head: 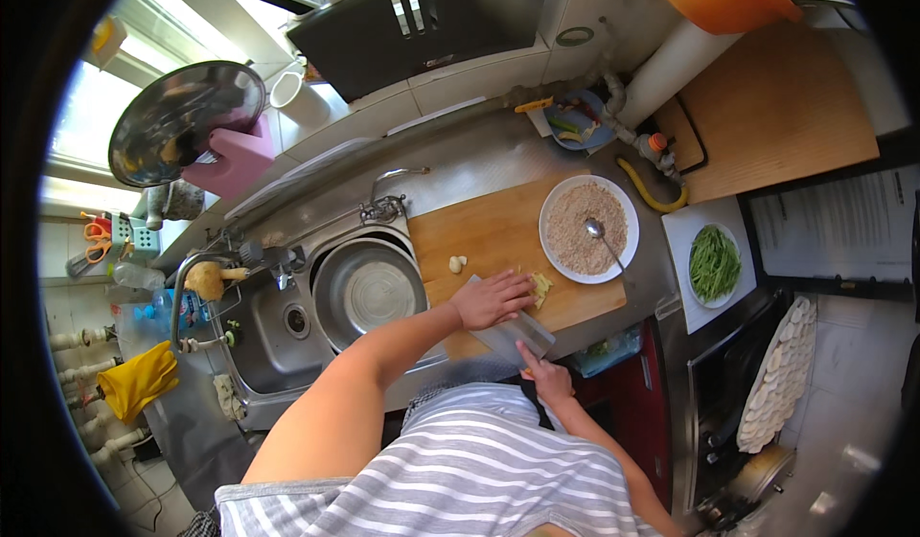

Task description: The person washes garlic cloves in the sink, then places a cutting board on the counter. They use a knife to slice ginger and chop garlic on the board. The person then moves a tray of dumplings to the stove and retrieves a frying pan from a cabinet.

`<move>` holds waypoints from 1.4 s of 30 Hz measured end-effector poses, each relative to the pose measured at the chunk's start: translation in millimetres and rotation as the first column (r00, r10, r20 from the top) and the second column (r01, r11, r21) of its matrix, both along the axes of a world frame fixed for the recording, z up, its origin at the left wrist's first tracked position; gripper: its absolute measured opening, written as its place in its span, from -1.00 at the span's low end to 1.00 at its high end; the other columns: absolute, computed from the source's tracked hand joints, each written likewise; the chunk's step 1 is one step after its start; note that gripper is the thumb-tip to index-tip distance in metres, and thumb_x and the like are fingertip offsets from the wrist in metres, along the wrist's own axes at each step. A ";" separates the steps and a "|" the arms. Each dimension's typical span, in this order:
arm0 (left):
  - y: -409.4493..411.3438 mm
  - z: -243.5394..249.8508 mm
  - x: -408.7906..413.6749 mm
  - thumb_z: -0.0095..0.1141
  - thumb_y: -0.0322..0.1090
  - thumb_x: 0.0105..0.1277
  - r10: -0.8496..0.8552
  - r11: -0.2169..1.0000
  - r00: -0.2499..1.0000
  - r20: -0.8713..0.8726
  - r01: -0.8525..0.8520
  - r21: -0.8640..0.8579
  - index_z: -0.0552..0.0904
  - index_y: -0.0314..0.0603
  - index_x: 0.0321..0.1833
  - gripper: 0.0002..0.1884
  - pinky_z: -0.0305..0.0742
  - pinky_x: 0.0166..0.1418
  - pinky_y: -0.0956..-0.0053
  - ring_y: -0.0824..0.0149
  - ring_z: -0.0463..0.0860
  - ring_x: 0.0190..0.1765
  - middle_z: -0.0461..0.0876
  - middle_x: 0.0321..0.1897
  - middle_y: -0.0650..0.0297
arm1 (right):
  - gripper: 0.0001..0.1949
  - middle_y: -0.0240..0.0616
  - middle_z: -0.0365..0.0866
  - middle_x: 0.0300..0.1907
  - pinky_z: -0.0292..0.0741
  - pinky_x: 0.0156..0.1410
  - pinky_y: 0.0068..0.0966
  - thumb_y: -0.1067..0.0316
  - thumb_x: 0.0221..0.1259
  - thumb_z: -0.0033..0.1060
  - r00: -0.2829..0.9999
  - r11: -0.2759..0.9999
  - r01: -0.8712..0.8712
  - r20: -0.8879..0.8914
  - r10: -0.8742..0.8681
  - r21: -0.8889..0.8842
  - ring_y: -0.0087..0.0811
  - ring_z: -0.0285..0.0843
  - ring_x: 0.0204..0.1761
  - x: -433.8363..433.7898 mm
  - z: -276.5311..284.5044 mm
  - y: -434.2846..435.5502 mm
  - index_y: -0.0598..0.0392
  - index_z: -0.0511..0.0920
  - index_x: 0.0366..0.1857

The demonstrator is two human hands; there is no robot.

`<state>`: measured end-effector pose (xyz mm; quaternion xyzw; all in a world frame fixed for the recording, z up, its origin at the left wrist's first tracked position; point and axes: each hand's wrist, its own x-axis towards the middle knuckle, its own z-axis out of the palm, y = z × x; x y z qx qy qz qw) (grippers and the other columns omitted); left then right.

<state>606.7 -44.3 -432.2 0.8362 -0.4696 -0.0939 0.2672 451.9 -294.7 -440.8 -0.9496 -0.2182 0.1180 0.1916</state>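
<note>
A wooden cutting board (474, 228) lies on the steel counter. On it is a cleaver (514, 336) with a broad metal blade; my right hand (550, 379) grips its handle, index finger stretched along the blade. My left hand (496, 300) lies flat with fingers spread, over part of the blade, its fingertips at a small heap of cut pale-yellow pieces (540, 289), perhaps ginger. What lies beneath the palm is hidden. Peeled garlic cloves (456, 264) sit left of the heap. A white bowl of minced meat (586, 206) with a metal spoon (607, 242) stands on the board's far right.
Left of the board is a double sink (269, 343) with a metal basin (370, 285) under a faucet (384, 206). A plate of cut green vegetables (714, 264) stands at the right. A blue bowl of scraps (596, 138) sits behind, near a yellow hose (647, 192).
</note>
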 end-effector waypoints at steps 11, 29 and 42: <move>-2.6 -2.5 2.5 -0.05 -0.09 0.51 0.020 0.998 0.997 -0.068 -0.024 -0.052 0.41 -0.13 0.41 -0.51 0.04 0.64 0.00 -0.02 0.23 0.54 0.34 0.43 0.03 | -0.28 -0.04 0.68 -0.43 0.58 -0.39 -0.09 0.40 0.26 0.10 0.979 0.998 0.031 -0.200 -0.041 -0.054 0.02 0.67 -0.49 7.5 17.7 2.9 -0.61 0.25 0.50; 62.2 13.9 -28.0 0.31 -0.42 0.21 0.756 0.546 0.538 -0.374 -0.832 -0.093 0.70 -0.26 -0.11 -0.80 0.56 -0.05 0.31 0.09 0.67 -0.10 0.67 -0.19 0.04 | -0.38 -0.42 0.35 -0.62 0.26 -0.63 -0.66 0.32 0.48 0.03 0.359 0.372 0.830 -0.909 0.213 0.416 -0.63 0.24 -0.73 31.4 98.7 5.1 -0.03 0.12 0.58; 34.0 45.8 -15.4 0.16 -0.29 0.36 0.718 0.676 0.691 0.089 -0.661 -0.326 0.58 -0.11 0.17 -0.67 0.30 0.41 0.03 -0.05 0.45 0.33 0.54 0.21 0.07 | -0.36 -0.15 0.63 -0.46 0.58 -0.29 -0.13 0.04 0.26 0.33 0.997 0.993 0.071 -0.028 -0.068 0.098 -0.03 0.64 -0.43 21.5 52.0 14.8 -0.48 0.36 0.46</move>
